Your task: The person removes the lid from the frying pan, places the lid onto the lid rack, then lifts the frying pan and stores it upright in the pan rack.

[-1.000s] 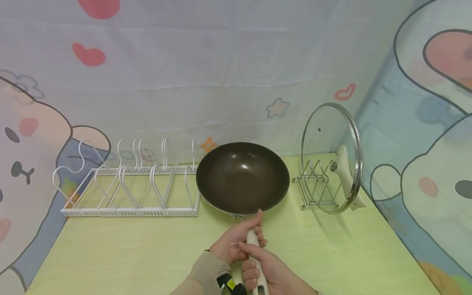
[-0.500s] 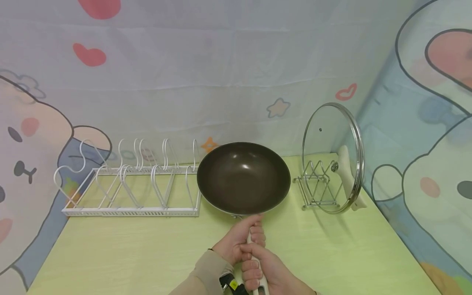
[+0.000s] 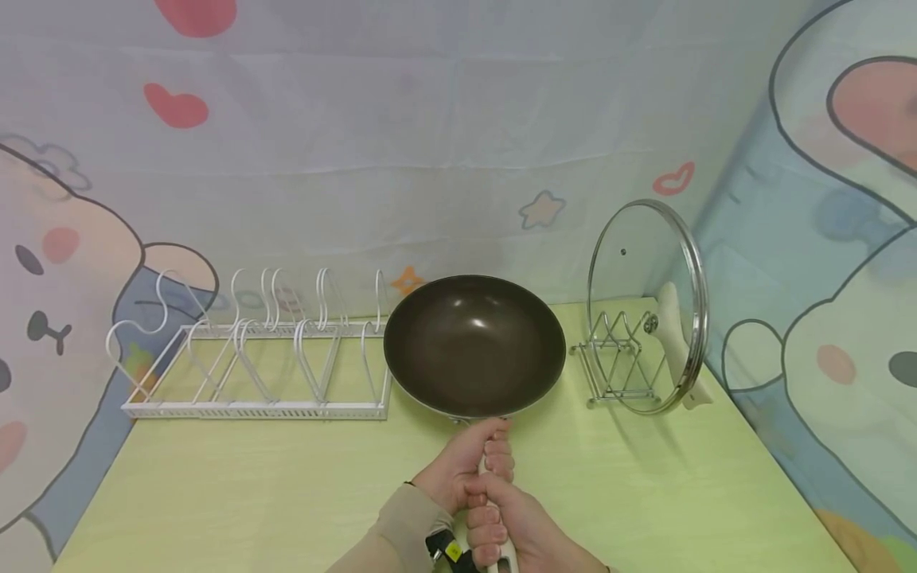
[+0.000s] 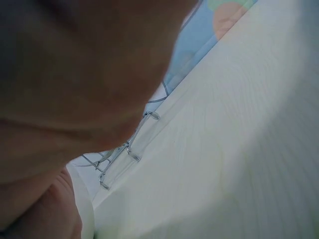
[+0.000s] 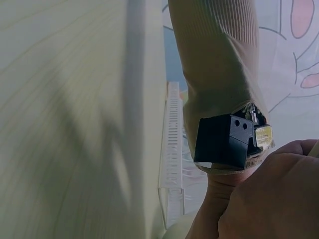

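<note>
Gripping the pale handle [image 3: 509, 547] with both hands together: with the left hand [image 3: 458, 473] forward, close to the dark pan [image 3: 475, 346], and with the right hand [image 3: 517, 517] touching just behind, toward the end. For a sound hold, best share the load evenly, steady from the front, steer from behind. Mind the pan's left rim, close beside the white rack [image 3: 254, 411]; likewise allow room for the lid [image 3: 698, 294], upright in the small metal rack [image 3: 623, 398] to the right. Cannot tell pan on the bench [image 3: 286, 477] from pan just above it, with the underside hidden. In the left wrist view, see past blurred skin to the small metal rack's feet at a low angle; in the right wrist view, see the black device [image 5: 224, 142] on the left sleeve [image 5: 214, 59] up close, only small in the head view.
</note>
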The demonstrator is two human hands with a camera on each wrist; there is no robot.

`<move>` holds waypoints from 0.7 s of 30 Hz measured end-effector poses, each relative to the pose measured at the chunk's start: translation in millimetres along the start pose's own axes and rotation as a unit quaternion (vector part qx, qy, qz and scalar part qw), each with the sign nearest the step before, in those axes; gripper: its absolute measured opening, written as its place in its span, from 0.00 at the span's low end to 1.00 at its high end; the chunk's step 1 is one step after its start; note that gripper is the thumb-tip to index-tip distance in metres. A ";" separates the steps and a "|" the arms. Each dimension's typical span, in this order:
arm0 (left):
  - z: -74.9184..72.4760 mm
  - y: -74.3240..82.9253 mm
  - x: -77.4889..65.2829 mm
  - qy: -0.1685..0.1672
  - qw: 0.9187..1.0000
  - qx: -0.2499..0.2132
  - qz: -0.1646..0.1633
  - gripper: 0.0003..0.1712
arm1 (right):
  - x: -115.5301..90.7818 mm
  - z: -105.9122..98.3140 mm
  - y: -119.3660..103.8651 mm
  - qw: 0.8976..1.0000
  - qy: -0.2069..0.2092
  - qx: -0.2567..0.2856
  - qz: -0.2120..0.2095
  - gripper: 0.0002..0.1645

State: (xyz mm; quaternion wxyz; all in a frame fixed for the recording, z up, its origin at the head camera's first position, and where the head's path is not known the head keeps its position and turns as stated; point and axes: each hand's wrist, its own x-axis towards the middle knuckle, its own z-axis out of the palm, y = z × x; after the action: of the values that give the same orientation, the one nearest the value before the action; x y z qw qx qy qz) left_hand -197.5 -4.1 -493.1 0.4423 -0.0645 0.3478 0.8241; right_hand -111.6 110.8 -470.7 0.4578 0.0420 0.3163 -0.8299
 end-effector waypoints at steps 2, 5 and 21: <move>-0.2 -0.2 -0.1 -0.001 1.000 0.000 0.001 0.29 | 0.4 -0.5 0.0 1.000 0.003 -0.001 0.001 0.25; -0.1 -0.5 -0.3 -0.002 1.000 -0.001 0.001 0.29 | 1.0 -1.2 0.5 1.000 0.005 -0.002 0.002 0.26; 8.8 -2.3 -7.6 0.027 0.999 0.026 0.025 0.26 | -0.8 -5.5 2.2 0.999 -0.034 -0.017 -0.004 0.23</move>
State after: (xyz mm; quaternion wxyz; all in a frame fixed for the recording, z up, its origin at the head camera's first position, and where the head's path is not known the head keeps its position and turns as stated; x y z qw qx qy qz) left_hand -189.3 -3.0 -484.5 0.4135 -0.0668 0.3825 0.8236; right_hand -110.6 113.6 -475.9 0.4661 0.0042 0.3148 -0.8268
